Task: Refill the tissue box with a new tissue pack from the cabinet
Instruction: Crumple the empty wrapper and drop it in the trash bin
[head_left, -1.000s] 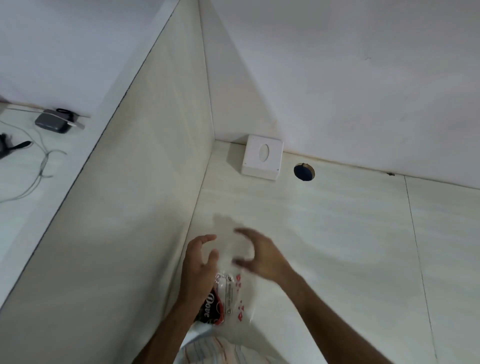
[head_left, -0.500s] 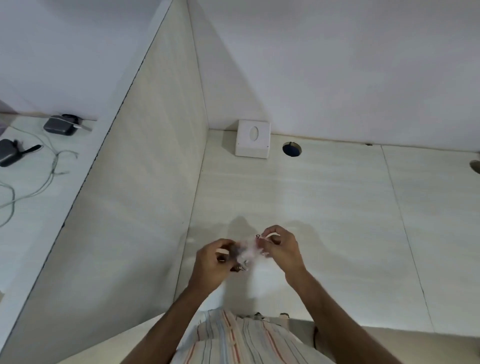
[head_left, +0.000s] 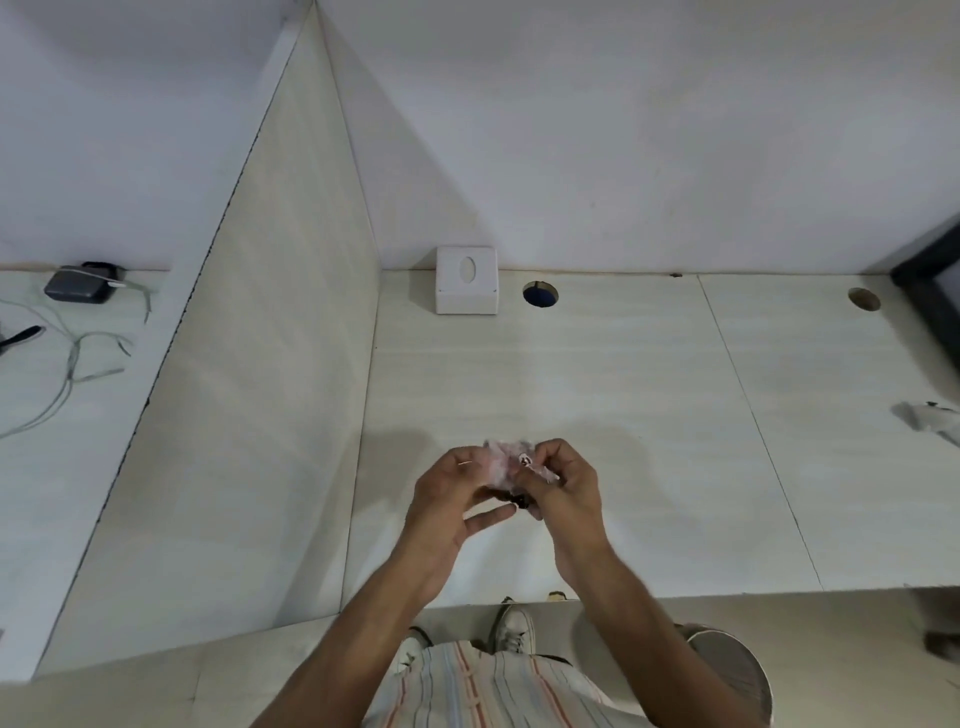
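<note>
Above the near part of the pale desk (head_left: 597, 395), I see both hands bunched together around a crumpled, clear plastic wrapper (head_left: 501, 462) with red and dark print. My left hand (head_left: 454, 493) has its thumb and upper fingers curled onto the wrapper's left side, while one lower finger sticks out straight toward the other hand. My right hand (head_left: 566, 488) is closed tight, its fingertips pinching the wrapper's right edge. The two hands nearly touch, and the wrapper is held up off the desk between them.

The white tissue box (head_left: 466, 280) sits well apart from the hands, at the back of the desk against the wall, just beside the partition (head_left: 270, 364) on the left. Its oval slot faces up, and I cannot tell whether any tissue is inside. A round cable hole (head_left: 541, 294) lies just to its right. I cannot make out a tissue pack as such in the crumpled plastic.
</note>
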